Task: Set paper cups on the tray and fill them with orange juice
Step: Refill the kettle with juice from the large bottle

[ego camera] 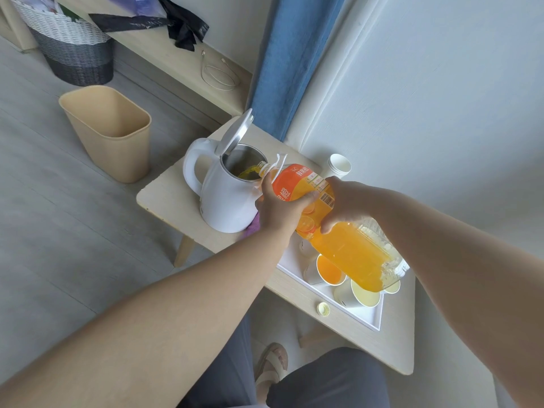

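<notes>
Bottle [347, 245]: left hand [276, 210] grips near neck, right hand [350, 204] grips body, steadying pour into kettle [226, 207]; perhaps 4 cups [329, 272] on tray [365, 319].

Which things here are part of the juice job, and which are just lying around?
Job: juice bottle, gripped by left hand and right hand; kettle receiving juice; tray; paper cups; cup stack; bottle cap.
Lying about: beige bin; woven basket; cable; black bag.

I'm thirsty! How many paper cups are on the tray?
4: a juice-filled cup; a front cup beside it, near the tray edge; a peeking cup behind the bottle base; a half-hidden cup under the bottle. The bottle may hide more.
</notes>
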Motion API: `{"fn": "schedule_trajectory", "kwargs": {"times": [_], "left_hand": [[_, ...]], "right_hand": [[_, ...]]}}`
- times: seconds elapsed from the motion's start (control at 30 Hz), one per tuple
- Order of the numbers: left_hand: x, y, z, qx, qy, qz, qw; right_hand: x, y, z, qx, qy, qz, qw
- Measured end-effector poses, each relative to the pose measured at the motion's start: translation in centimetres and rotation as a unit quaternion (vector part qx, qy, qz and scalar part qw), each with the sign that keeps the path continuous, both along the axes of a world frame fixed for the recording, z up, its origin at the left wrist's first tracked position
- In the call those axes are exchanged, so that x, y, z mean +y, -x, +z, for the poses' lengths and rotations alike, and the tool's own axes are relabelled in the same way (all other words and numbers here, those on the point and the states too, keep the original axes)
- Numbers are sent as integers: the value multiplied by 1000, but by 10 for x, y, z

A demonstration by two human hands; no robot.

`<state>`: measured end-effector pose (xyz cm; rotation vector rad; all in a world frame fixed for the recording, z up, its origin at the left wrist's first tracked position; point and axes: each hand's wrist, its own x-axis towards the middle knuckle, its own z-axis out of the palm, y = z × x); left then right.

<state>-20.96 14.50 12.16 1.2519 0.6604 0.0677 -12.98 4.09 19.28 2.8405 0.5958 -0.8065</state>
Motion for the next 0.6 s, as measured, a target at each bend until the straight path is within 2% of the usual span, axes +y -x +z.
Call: {"fn": "schedule_trajectory", "kwargs": {"times": [0.6], "left_hand": [[4,-2,-3,0,-8,-1,1000]], "right_hand": [[6,-2,1,16,10,8,1000]]}}
